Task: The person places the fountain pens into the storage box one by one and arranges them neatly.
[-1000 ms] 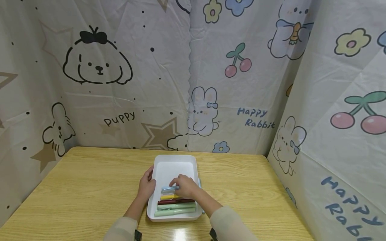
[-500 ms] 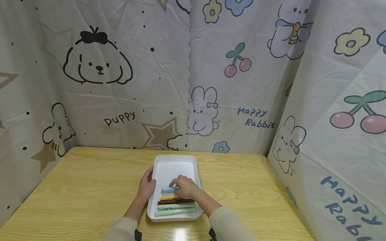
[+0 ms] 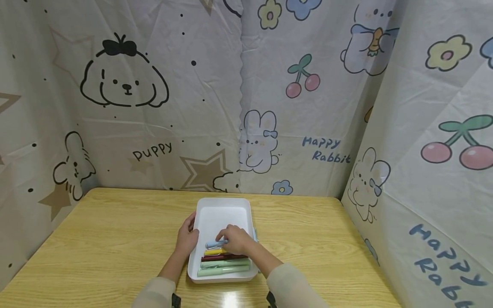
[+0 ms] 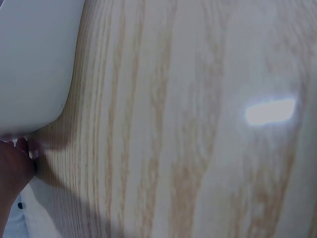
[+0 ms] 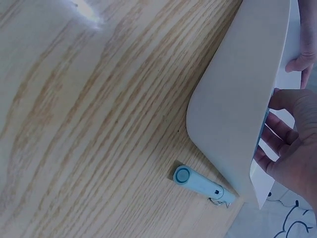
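Observation:
A white tray (image 3: 221, 214) stands on the table, with several pens lying crosswise in its near half. My left hand (image 3: 187, 237) grips the tray's left side, thumb at the rim and fingers along the outer wall. Inside the tray, my right hand (image 3: 236, 239) holds a light blue pen (image 3: 214, 244) by its right part, which the fingers hide. Just nearer me lie a yellow pen (image 3: 213, 252), a dark red pen (image 3: 217, 258) and two light green pens (image 3: 225, 269). In the right wrist view, the tray wall (image 5: 233, 94) hides most of the pens.
A light blue cylinder (image 5: 200, 184) with a metal ring lies on the wooden table (image 3: 308, 244) along the tray's right side. Printed cloth (image 3: 192, 107) hangs at the table's back and sides.
The light blue pen has come slightly nearer me, closer to the yellow pen, with my right hand on it. My left hand and the tray have stayed put.

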`<state>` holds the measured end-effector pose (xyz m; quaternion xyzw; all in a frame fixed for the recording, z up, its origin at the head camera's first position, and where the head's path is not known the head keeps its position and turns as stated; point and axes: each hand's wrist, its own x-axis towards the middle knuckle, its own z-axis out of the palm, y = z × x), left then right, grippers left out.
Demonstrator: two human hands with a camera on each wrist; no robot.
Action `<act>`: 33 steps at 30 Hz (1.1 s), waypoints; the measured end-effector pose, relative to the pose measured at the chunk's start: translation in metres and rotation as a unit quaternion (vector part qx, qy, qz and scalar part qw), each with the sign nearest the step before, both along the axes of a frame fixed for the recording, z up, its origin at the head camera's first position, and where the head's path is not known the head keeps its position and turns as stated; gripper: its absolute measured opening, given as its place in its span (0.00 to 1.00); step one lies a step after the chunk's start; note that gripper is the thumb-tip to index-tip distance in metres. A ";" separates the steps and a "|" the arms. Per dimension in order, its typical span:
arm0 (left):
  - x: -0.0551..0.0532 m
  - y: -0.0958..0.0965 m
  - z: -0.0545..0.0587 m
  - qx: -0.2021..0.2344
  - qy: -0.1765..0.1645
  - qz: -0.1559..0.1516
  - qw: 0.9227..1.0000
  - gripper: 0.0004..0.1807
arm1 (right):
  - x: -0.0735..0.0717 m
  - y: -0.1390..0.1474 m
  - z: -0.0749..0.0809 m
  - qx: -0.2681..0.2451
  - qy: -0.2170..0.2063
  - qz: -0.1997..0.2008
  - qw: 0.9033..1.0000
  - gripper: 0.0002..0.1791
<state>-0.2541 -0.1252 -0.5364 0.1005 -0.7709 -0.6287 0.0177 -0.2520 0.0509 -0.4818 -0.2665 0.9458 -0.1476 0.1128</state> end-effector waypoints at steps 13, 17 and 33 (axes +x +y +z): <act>-0.001 0.000 0.002 0.001 -0.010 0.003 1.000 0.33 | -0.001 0.001 0.004 -0.014 -0.008 -0.005 1.000 0.12; -0.002 0.000 0.002 0.004 -0.014 0.000 1.000 0.34 | -0.002 0.003 0.005 -0.018 -0.010 -0.009 1.000 0.12; 0.002 0.000 0.005 0.012 0.020 0.003 1.000 0.33 | -0.005 0.014 0.017 -0.064 -0.008 -0.010 0.998 0.12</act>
